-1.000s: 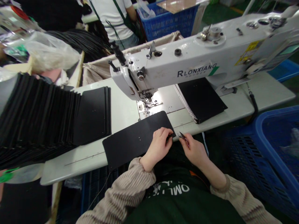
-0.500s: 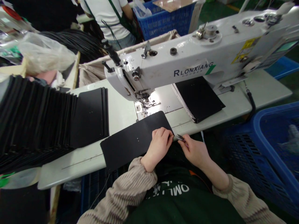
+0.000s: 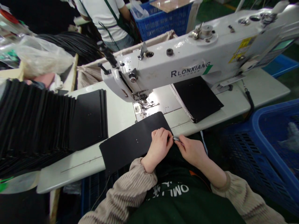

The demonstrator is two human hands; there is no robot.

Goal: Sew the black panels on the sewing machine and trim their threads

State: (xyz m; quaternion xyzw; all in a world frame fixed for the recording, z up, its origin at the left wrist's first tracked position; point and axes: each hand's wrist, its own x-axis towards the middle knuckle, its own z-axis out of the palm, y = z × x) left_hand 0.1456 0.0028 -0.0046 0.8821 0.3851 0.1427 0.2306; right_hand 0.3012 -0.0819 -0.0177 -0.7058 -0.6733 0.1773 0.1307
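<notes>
A black rectangular panel [image 3: 126, 143] lies slantwise over the front edge of the sewing table, with small holes near its middle. My left hand [image 3: 158, 146] grips its right edge, fingers pinched together near the corner. In my right hand [image 3: 192, 151] is a pair of thread snips [image 3: 176, 138], mostly covered by the fingers. Their blades reach the panel's corner, right beside my left fingertips. Whether the blades are apart cannot be seen. Behind the panel stands the sewing machine [image 3: 158, 65], its lit needle area just beyond the panel's far edge.
A long row of black panels [image 3: 35, 118] leans at the left of the table [image 3: 119, 115]. Under the machine arm lies another stack of black panels [image 3: 198, 96]. A blue basket [image 3: 257, 137] is at the right. Behind the machine a person in a white shirt [image 3: 105, 18] stands near another blue crate [image 3: 163, 23].
My right hand has moved left, bringing the snips from just off the panel's corner right up to it. My left hand keeps its grip on the panel. The view has shifted slightly.
</notes>
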